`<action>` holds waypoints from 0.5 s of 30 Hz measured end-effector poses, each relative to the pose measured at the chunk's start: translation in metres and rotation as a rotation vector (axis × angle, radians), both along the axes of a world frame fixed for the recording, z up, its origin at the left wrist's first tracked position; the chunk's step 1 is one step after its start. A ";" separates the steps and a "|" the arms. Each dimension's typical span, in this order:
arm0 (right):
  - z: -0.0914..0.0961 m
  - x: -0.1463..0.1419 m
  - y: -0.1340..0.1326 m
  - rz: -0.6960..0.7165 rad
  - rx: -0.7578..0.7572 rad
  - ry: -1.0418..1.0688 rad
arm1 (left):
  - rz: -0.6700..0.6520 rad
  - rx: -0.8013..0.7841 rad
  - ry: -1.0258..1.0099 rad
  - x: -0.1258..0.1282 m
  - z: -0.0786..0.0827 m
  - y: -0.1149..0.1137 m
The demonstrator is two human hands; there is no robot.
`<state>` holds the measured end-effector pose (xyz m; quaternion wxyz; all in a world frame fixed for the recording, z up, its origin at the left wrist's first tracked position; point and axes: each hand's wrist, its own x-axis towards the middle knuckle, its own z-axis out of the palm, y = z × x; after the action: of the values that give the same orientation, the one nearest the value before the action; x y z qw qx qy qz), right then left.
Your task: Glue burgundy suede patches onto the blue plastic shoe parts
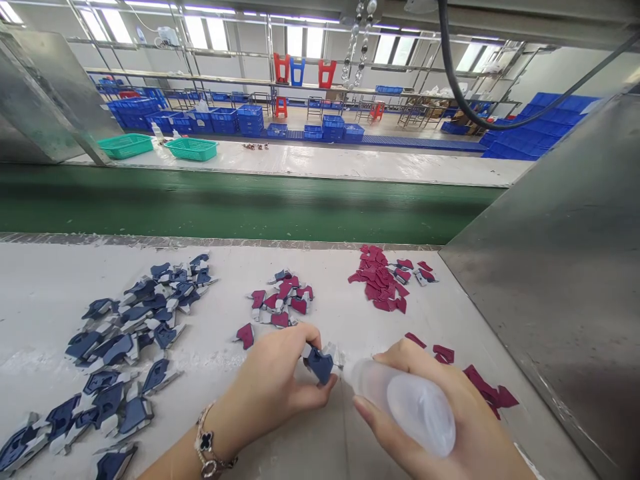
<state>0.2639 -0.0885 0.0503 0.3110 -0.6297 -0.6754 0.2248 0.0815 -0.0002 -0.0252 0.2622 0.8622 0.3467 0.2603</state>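
Nearby, navy pieces (pixel 113 350) left, burgundy pieces (pixel 377 283) ahead, green conveyor belt (pixel 225 207) beyond

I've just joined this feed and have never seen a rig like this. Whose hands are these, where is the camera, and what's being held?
These are a person's own bare hands, filmed by a camera worn on their head, looking forward and down. The left hand pinches a navy-and-grey piece. The right hand grips a translucent plastic bottle, its tip right beside that piece. On the white work surface lie loose navy pieces and dark red pieces. A green conveyor belt runs beyond.
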 end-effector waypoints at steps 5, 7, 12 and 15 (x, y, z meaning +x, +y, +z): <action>-0.001 0.000 0.000 0.004 0.019 0.062 | -0.020 -0.054 -0.014 -0.003 -0.002 0.001; -0.001 0.001 0.000 -0.013 -0.003 0.041 | -0.014 -0.062 -0.020 -0.004 -0.001 0.001; 0.000 0.001 0.000 0.000 -0.078 0.057 | -0.017 -0.091 -0.023 -0.002 -0.001 0.000; 0.000 0.001 0.000 -0.005 -0.096 0.122 | -0.019 -0.165 0.000 -0.001 0.002 0.000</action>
<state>0.2648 -0.0889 0.0500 0.3214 -0.6307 -0.6421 0.2942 0.0802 -0.0001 -0.0230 0.3346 0.8409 0.3588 0.2285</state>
